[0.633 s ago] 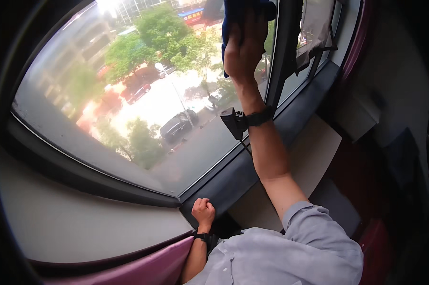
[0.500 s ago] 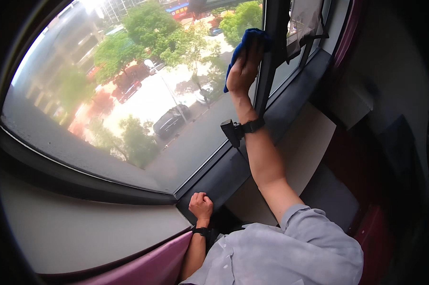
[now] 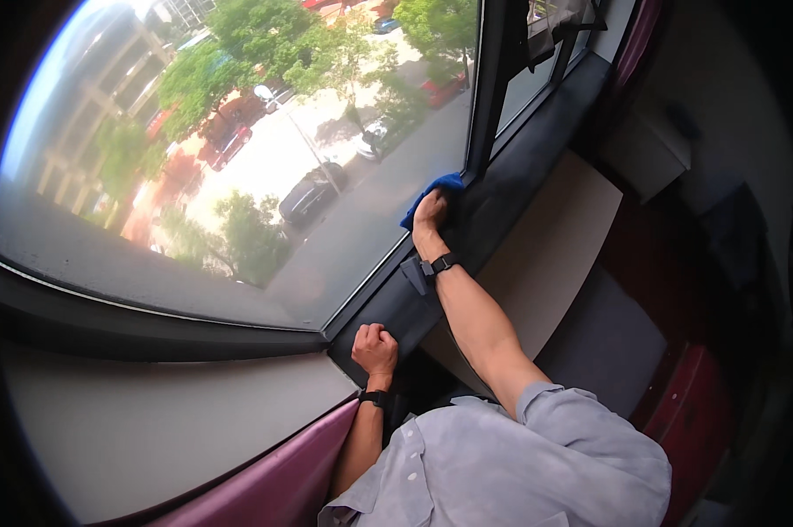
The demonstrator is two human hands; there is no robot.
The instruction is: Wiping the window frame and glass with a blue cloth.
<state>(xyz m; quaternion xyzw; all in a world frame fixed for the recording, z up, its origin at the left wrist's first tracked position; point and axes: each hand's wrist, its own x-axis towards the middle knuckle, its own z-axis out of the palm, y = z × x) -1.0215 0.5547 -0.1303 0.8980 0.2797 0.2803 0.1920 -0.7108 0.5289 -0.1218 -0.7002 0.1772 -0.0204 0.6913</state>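
A blue cleaning cloth (image 3: 446, 182) is under my right hand (image 3: 430, 212), whose curled fingers press it to the lower right corner of the large window pane (image 3: 326, 255), beside the dark upright frame. My right arm stretches forward over the sill, with a black strap and a small dark device at the wrist. My left hand (image 3: 374, 350) rests as a loose fist on the dark window sill (image 3: 396, 307), near the corner where the two frames meet. Nothing shows in its fingers.
A dark window post (image 3: 484, 97) stands right of the pane, with crumpled translucent sheeting (image 3: 555, 19) beyond it. A pale panel (image 3: 550, 255) lies below the sill. At lower left are a white board (image 3: 168, 422) and a pink padded edge (image 3: 273, 465). Trees and cars show outside.
My right hand has slid the blue cloth down the pane, from high beside the post to its bottom edge. My left hand stays on the sill. The view has shifted slightly.
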